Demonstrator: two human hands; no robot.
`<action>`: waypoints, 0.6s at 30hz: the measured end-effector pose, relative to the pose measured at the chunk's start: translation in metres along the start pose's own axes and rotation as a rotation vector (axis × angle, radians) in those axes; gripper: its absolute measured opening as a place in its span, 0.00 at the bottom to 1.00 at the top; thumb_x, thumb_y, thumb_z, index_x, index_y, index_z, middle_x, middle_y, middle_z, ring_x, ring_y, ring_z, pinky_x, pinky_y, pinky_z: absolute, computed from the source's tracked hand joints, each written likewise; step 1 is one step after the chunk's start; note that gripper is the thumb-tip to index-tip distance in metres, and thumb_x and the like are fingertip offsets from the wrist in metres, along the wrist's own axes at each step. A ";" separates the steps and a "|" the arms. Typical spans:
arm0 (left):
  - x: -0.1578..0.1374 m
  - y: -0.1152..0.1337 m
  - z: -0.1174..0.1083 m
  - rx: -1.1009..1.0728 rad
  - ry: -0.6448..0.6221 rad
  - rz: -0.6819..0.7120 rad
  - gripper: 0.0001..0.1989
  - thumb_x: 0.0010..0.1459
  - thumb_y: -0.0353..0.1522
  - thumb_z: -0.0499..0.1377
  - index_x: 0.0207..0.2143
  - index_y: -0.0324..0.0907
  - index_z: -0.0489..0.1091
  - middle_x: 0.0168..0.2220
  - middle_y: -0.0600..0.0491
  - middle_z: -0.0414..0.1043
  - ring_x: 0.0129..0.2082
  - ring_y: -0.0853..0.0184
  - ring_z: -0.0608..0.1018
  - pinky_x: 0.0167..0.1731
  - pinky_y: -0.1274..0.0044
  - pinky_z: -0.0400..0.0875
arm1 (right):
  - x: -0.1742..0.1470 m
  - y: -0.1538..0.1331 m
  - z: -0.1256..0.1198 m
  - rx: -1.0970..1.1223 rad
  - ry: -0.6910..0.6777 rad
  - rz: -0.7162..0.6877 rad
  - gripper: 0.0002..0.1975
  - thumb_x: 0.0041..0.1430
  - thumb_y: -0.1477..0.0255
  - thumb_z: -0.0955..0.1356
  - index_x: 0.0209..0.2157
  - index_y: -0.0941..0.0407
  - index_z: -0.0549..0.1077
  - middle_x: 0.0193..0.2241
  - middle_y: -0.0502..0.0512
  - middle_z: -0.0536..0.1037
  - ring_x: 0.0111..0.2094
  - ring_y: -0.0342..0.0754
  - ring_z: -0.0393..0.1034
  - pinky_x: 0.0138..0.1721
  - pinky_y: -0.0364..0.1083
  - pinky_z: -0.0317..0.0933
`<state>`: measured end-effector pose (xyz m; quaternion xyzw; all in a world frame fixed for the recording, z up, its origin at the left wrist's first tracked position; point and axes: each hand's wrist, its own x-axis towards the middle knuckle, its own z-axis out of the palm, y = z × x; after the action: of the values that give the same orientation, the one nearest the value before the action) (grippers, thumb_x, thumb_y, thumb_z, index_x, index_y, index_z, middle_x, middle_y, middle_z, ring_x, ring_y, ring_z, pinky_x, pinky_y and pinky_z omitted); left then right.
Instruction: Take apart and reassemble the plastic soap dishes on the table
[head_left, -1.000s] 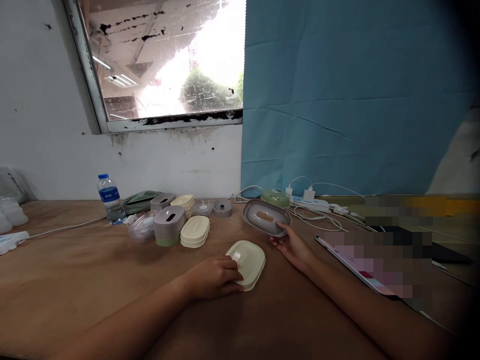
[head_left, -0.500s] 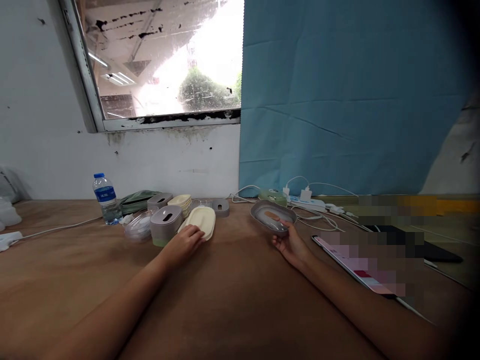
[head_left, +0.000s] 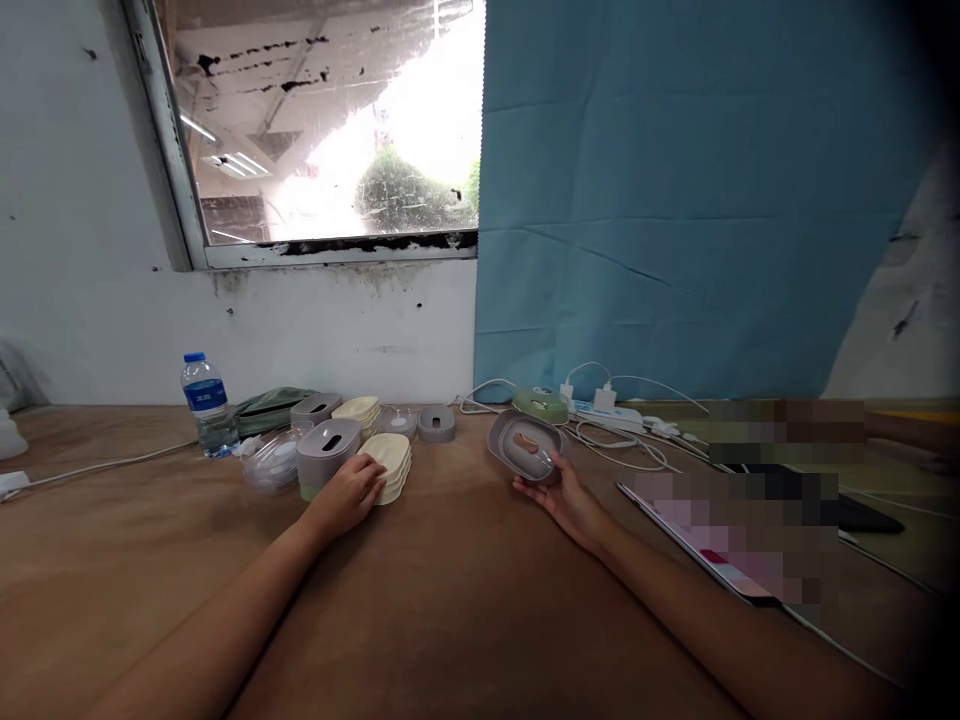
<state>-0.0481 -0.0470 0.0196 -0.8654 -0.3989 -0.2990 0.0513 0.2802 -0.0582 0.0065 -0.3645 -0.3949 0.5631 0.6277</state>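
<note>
My left hand (head_left: pixel 349 492) has its curled fingers on the near left side of a stack of cream rounded trays or lids (head_left: pixel 394 465). Just left of that stack stands a grey oval container (head_left: pixel 328 455) with a dark slot on top and a green base. My right hand (head_left: pixel 564 500) grips the edge of a grey oval slotted cover (head_left: pixel 517 462), thumb on the inner face and fingers underneath. The cover is tilted, and its hollow side faces me. Through its slot a bit of brown shows.
A second cream stack (head_left: pixel 358 408), a small grey slotted piece (head_left: pixel 436 424), clear plastic parts (head_left: pixel 271 462) and a water bottle (head_left: pixel 207 405) stand at the back left. A green piece (head_left: pixel 541 404), a power strip (head_left: pixel 619 415) with cables and a phone-like screen (head_left: pixel 697 540) are on the right.
My left hand has drawn slightly left and nearer, and the cream stack under it shows several layers. The grey cover in my right hand has tipped further toward me.
</note>
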 end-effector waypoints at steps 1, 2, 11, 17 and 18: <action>0.000 0.000 0.000 -0.007 0.008 -0.004 0.13 0.58 0.34 0.46 0.39 0.40 0.67 0.37 0.48 0.66 0.38 0.66 0.70 0.42 0.73 0.66 | 0.000 0.000 0.000 -0.002 -0.008 -0.005 0.11 0.53 0.61 0.62 0.35 0.51 0.68 0.30 0.51 0.76 0.31 0.49 0.71 0.44 0.51 0.65; 0.000 0.000 0.000 -0.012 0.013 -0.006 0.13 0.58 0.34 0.46 0.39 0.40 0.67 0.37 0.48 0.66 0.38 0.66 0.70 0.42 0.72 0.66 | 0.000 0.000 -0.001 -0.003 -0.017 -0.010 0.11 0.53 0.61 0.61 0.35 0.51 0.68 0.31 0.51 0.76 0.31 0.49 0.71 0.44 0.51 0.65; 0.001 -0.001 0.003 -0.009 0.041 -0.012 0.13 0.58 0.34 0.46 0.39 0.41 0.68 0.37 0.48 0.67 0.38 0.65 0.70 0.41 0.71 0.67 | -0.003 0.001 -0.002 -0.260 -0.122 -0.144 0.18 0.51 0.57 0.60 0.38 0.54 0.68 0.37 0.55 0.75 0.35 0.50 0.71 0.41 0.52 0.65; -0.001 0.004 0.002 0.008 0.027 -0.004 0.14 0.55 0.34 0.51 0.42 0.41 0.66 0.42 0.46 0.66 0.43 0.62 0.69 0.45 0.69 0.64 | 0.001 0.008 0.001 -0.507 -0.129 -0.285 0.17 0.46 0.60 0.67 0.38 0.53 0.67 0.36 0.53 0.72 0.34 0.49 0.68 0.36 0.48 0.64; -0.002 0.004 0.002 0.010 0.022 -0.003 0.14 0.54 0.34 0.51 0.43 0.41 0.65 0.42 0.46 0.66 0.44 0.62 0.68 0.46 0.69 0.64 | 0.005 0.011 0.004 -0.559 -0.123 -0.318 0.18 0.45 0.61 0.68 0.38 0.53 0.68 0.36 0.53 0.72 0.35 0.49 0.67 0.37 0.47 0.63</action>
<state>-0.0449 -0.0500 0.0174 -0.8612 -0.4011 -0.3065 0.0596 0.2718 -0.0521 -0.0013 -0.4219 -0.6234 0.3487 0.5583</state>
